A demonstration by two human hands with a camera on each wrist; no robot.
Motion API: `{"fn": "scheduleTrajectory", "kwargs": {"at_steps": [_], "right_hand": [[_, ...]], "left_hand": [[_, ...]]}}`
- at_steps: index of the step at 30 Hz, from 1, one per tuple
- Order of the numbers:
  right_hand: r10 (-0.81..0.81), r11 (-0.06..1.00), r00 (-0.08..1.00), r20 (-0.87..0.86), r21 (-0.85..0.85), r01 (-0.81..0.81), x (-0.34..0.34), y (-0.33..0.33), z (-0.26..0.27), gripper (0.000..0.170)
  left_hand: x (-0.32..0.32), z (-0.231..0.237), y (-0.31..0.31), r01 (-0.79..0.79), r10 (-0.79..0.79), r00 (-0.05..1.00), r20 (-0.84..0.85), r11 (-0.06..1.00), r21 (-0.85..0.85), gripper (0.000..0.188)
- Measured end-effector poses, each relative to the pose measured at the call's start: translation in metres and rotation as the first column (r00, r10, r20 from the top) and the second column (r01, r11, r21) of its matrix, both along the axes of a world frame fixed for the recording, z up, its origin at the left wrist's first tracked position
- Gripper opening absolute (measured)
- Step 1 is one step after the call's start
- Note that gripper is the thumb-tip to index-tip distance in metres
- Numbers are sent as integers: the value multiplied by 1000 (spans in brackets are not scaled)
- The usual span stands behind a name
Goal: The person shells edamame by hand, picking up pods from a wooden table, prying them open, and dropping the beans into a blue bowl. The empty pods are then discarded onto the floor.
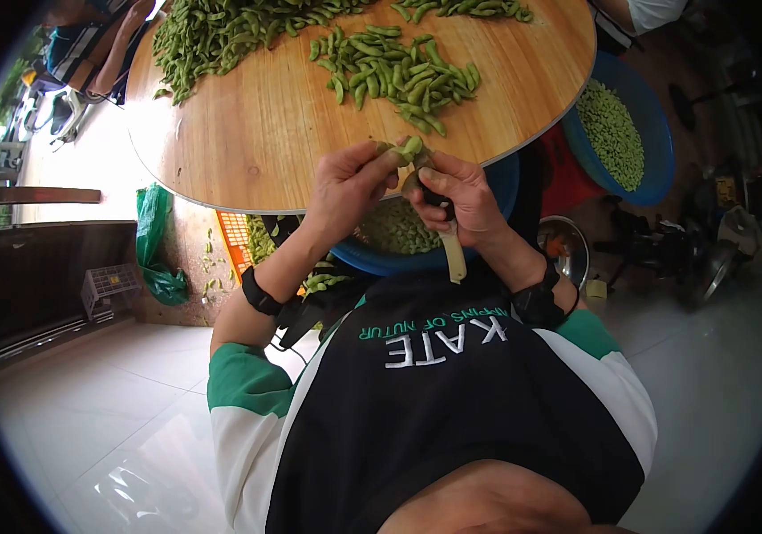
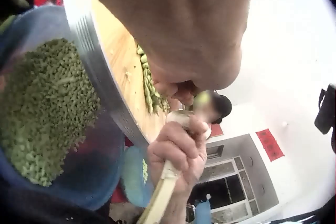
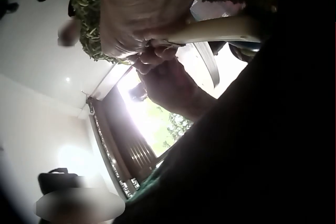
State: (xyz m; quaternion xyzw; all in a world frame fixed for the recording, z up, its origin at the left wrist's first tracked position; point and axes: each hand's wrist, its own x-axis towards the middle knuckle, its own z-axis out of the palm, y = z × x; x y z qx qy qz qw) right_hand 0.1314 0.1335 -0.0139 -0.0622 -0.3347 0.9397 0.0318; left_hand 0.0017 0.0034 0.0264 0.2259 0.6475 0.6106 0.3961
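Observation:
In the head view my left hand (image 1: 352, 185) pinches a green bean pod (image 1: 410, 148) between thumb and fingers, just off the table's near edge. My right hand (image 1: 468, 200) meets it there, thumb and fingertips at the pod. The curled fingers of this hand also grip a tool with a flat, pale handle (image 1: 455, 255) that points back toward my body. Fingers hide the tool's working end. A blue basin (image 1: 425, 261) with shelled beans (image 1: 399, 227) stands right below both hands. The left wrist view shows the same pale handle (image 2: 161, 192) sticking out of the right fist.
Loose pods (image 1: 399, 71) lie on the round wooden table (image 1: 247, 133), with a bigger pod heap (image 1: 212, 44) at far left. Another blue basin (image 1: 659, 116) of shelled beans stands right. A metal bowl (image 1: 584, 245) is by my right forearm; an orange crate (image 1: 235, 238) sits left.

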Motion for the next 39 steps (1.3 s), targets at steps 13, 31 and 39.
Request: {"fn": "scheduleTrajectory", "kwargs": {"at_steps": [13, 31, 39], "right_hand": [[-202, -171, 842, -501, 864, 473, -5, -5, -8, 27], [-71, 204, 962, -262, 941, 271, 4, 3, -10, 19], [-165, 567, 985, -53, 812, 139, 17, 15, -7, 16]], "left_hand": [[25, -11, -11, 77, -184, 766, -616, 978, -196, 11], [-85, 7, -25, 66, -187, 39, -981, 981, -185, 35], [-143, -40, 30, 236, -161, 16, -987, 960, -153, 32]]}}
